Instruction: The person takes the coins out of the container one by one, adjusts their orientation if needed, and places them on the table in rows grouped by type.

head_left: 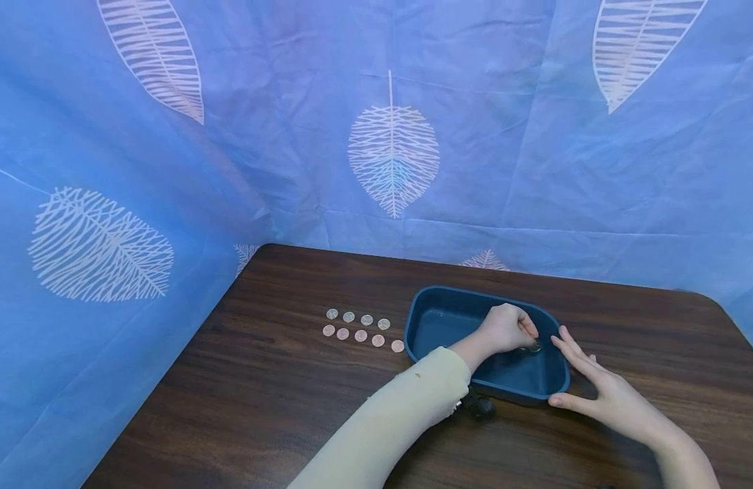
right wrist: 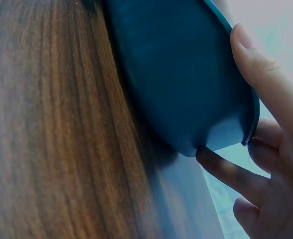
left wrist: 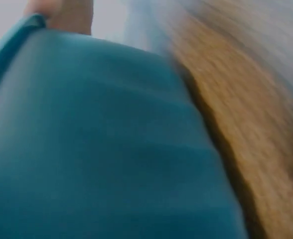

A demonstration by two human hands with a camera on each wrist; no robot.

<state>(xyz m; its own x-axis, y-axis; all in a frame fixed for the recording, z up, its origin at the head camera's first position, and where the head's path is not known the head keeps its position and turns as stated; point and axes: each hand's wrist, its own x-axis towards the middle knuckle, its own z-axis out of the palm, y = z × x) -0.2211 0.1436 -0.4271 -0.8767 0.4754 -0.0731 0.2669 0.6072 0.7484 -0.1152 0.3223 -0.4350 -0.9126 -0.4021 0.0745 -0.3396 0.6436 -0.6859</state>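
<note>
A dark blue rectangular tray (head_left: 440,333) with raised walls stands on the table. My left hand (head_left: 507,329) reaches down inside its right half, fingers bent and fingertips pinched at a small brassy coin (head_left: 536,348). At the tray's right end is my right hand (head_left: 608,394), its fingers spread and nearly straight. The thumb lies on the near corner of the rim and the fingertips on the right side. Up close in the right wrist view, the thumb (right wrist: 248,52) presses the rim while another finger (right wrist: 231,172) touches the end wall. The left wrist view is blurred and mostly filled by the tray wall (left wrist: 101,134).
Left of the tray, coins lie in two rows on the dark wood table (head_left: 242,380): several silvery coins (head_left: 366,320) behind, several copper coins (head_left: 360,335) in front. A black wrist camera (head_left: 481,407) hangs under my left wrist. Blue leaf-patterned cloth (head_left: 303,149) borders the table.
</note>
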